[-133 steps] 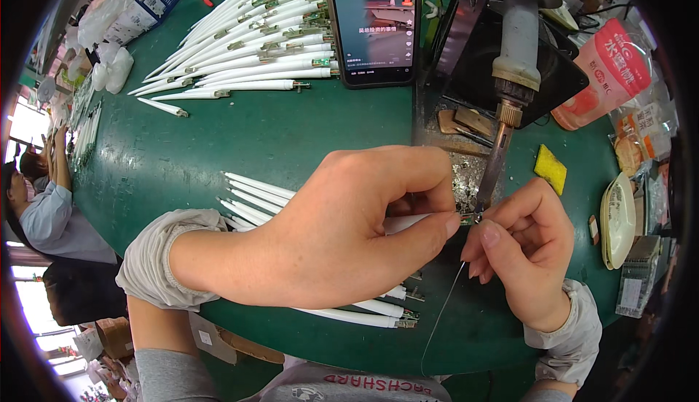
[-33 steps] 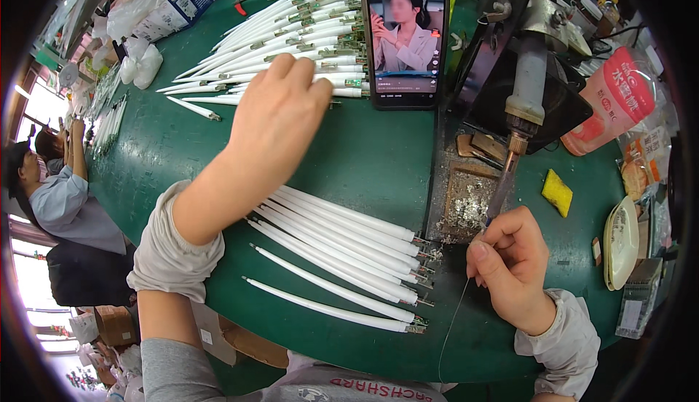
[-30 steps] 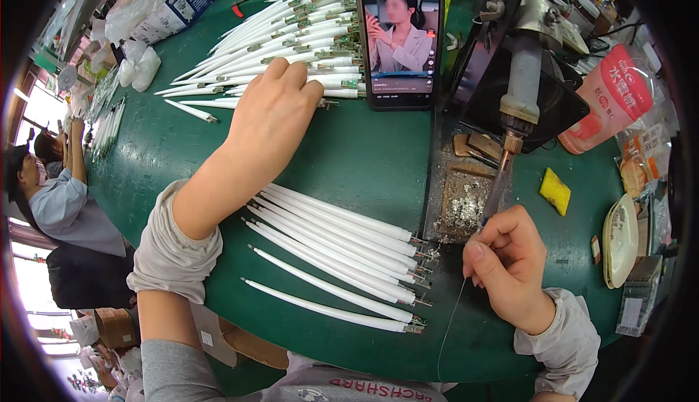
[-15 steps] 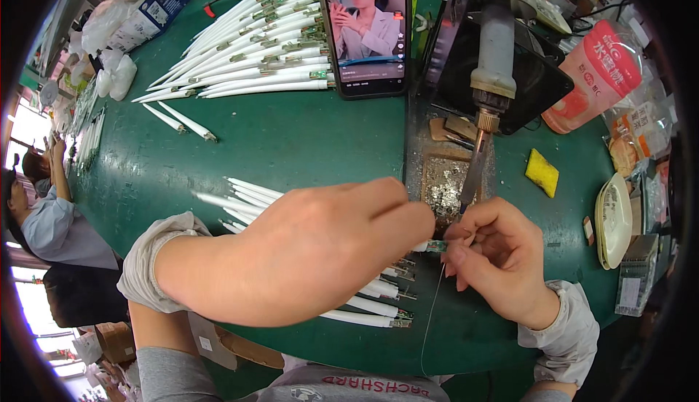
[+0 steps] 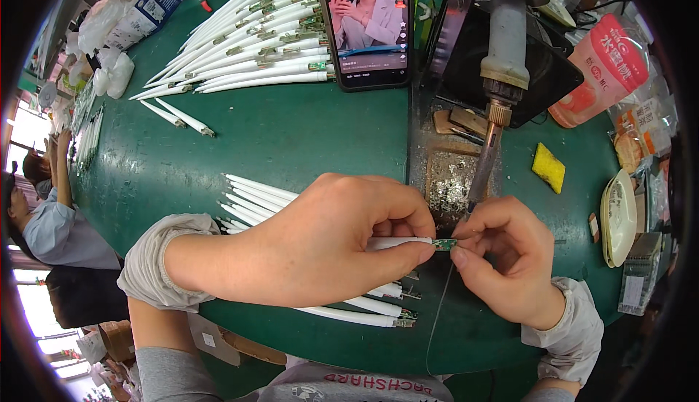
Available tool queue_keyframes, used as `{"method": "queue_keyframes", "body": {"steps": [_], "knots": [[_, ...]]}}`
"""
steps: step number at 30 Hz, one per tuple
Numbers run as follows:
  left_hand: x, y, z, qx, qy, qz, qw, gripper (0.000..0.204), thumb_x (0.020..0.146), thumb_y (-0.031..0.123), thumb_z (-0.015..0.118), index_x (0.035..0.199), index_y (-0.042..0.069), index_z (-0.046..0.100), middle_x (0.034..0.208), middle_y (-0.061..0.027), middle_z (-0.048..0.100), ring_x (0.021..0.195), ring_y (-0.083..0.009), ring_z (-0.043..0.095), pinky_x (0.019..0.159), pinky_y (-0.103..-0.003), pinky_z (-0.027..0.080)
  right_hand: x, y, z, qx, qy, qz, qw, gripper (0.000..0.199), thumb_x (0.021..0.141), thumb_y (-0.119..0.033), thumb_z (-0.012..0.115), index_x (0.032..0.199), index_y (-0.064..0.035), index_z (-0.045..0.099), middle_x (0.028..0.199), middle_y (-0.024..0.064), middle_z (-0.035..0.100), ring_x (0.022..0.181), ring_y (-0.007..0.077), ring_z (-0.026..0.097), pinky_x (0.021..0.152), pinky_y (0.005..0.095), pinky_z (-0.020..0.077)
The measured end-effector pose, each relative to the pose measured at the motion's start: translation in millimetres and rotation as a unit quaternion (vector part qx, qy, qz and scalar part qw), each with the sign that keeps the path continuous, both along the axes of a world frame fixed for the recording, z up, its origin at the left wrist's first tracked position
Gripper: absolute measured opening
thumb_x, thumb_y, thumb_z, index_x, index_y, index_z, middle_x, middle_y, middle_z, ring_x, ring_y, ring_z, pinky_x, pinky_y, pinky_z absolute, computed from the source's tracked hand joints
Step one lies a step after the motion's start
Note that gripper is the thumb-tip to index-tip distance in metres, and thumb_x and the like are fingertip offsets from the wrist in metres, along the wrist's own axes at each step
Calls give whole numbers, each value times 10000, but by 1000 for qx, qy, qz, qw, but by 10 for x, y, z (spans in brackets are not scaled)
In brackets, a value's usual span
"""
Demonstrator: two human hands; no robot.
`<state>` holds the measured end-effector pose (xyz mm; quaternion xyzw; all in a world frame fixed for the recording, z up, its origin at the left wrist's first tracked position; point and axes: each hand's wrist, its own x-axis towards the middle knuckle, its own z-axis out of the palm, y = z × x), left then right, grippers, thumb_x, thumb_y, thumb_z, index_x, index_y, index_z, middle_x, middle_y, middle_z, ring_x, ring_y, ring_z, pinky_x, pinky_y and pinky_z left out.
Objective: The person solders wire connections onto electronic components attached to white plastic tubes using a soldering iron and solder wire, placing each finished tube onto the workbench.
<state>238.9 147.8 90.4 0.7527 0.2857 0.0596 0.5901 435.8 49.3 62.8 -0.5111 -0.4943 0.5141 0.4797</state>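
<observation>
My left hand (image 5: 313,245) is closed around a white tapered stick (image 5: 397,242). From the stick's right end sticks out a small green circuit board (image 5: 444,245). At that board, the thumb and finger of my right hand (image 5: 513,267) are pinched together. A thin wire (image 5: 437,318) runs from my right thumb down past the table's front edge; its upper end is hidden at the fingertips. Just above the fingers of my right hand hangs the tip of a mounted soldering iron (image 5: 486,169). More white sticks (image 5: 349,316) lie beneath my left hand and forearm.
A big pile of similar sticks (image 5: 247,45) lies at the back, beside an upright phone (image 5: 368,67). Under the iron sits a solder-spattered tray (image 5: 431,183). To the right are a yellow sponge (image 5: 547,169), a pink cup (image 5: 604,67) and a white dish (image 5: 619,216). Other people work far left.
My left hand has turned and drawn slightly back, so the stick between its thumb and fingers now shows. My right hand has shifted slightly right, leaving more of the board visible.
</observation>
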Motion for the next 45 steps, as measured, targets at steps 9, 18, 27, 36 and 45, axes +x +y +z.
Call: {"method": "queue_keyframes", "body": {"steps": [9, 18, 27, 36, 45], "knots": [[12, -34, -64, 68, -31, 1, 997, 149, 813, 58, 684, 945, 0, 647, 844, -69, 609, 749, -130, 582, 603, -262, 476, 0, 79, -54, 344, -325, 6, 881, 259, 631, 62, 730, 859, -6, 627, 749, 90, 565, 594, 202, 555, 508, 296, 460], [17, -77, -162, 191, -103, 0, 976, 163, 746, 6, 694, 900, 6, 639, 793, -109, 585, 713, -265, 573, 600, -333, 457, -41, 63, -28, 325, -389, 21, 862, 290, 591, 61, 711, 857, 14, 606, 793, 118, 566, 669, 263, 571, 567, 325, 478], [34, -55, -124, 140, -75, 10, 987, 159, 743, 15, 702, 889, 1, 640, 789, -104, 590, 706, -255, 579, 592, -329, 455, -18, 79, -93, 371, -379, 1, 848, 290, 591, 49, 733, 850, 8, 612, 785, 106, 568, 633, 247, 563, 539, 320, 472], [36, -77, -195, 188, -105, 0, 977, 147, 757, 13, 687, 892, 2, 630, 795, -105, 587, 703, -255, 576, 587, -329, 458, -38, 62, -54, 338, -402, 11, 851, 306, 583, 61, 714, 862, 5, 602, 783, 101, 568, 652, 256, 568, 549, 323, 472], [35, -105, -190, 204, -108, 1, 973, 134, 760, 6, 678, 882, 1, 622, 801, -111, 567, 692, -255, 566, 557, -330, 453, -57, 53, -56, 295, -392, 19, 871, 278, 603, 66, 693, 850, 8, 579, 790, 114, 564, 675, 278, 573, 581, 340, 478]]}}
